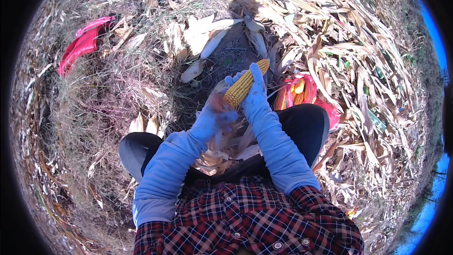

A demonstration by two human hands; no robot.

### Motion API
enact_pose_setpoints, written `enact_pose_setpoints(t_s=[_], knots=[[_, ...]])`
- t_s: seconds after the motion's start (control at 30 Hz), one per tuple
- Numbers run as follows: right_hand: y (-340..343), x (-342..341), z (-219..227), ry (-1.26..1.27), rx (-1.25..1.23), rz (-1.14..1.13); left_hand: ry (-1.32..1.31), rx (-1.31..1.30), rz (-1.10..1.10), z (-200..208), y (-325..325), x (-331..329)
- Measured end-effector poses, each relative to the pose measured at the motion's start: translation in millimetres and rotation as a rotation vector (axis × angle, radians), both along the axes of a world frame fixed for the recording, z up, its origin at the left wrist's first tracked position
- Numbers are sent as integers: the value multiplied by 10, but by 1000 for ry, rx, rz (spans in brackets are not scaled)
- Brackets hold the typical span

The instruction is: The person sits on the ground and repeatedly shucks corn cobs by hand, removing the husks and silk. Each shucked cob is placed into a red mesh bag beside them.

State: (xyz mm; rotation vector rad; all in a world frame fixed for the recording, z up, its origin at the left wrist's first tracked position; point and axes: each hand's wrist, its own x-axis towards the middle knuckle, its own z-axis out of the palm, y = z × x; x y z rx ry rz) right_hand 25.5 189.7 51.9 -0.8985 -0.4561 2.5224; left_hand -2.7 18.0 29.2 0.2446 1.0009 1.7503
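Note:
A bare yellow ear of corn is held tilted in front of me, its tip pointing away and to the right. My right hand, in a pale glove, is closed around it with the thumb along its right side. At the ear's lower end, my left hand is closed on the husk, whose edge shows pale beside the cob. Brown corn silk there is smeared by motion and partly hides the left fingers. Loose husks lie below my hands, between my legs.
Right of my hands, an open red mesh bag holds several yellow ears. Ears still in pale husks lie ahead on the ground. Another red bag lies flat at the far left. Dry stalks and husks spread along the right.

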Motion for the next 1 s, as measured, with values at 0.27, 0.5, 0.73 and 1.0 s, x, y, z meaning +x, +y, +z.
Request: enact_pose_setpoints(t_s=[0.27, 0.5, 0.73, 1.0], knots=[[-32, -51, 94, -2, 59, -28, 70, -229, -83, 241, -62, -39], [-74, -61, 233, 87, 487, 193, 1100, -745, -367, 37, -44, 29], [-295, 7, 532, -216, 1845, 1006, 1768, -518, -947, -218, -51, 311], [575, 624, 1713, 423, 481, -106, 1484, -903, -757, -120, -86, 72]])
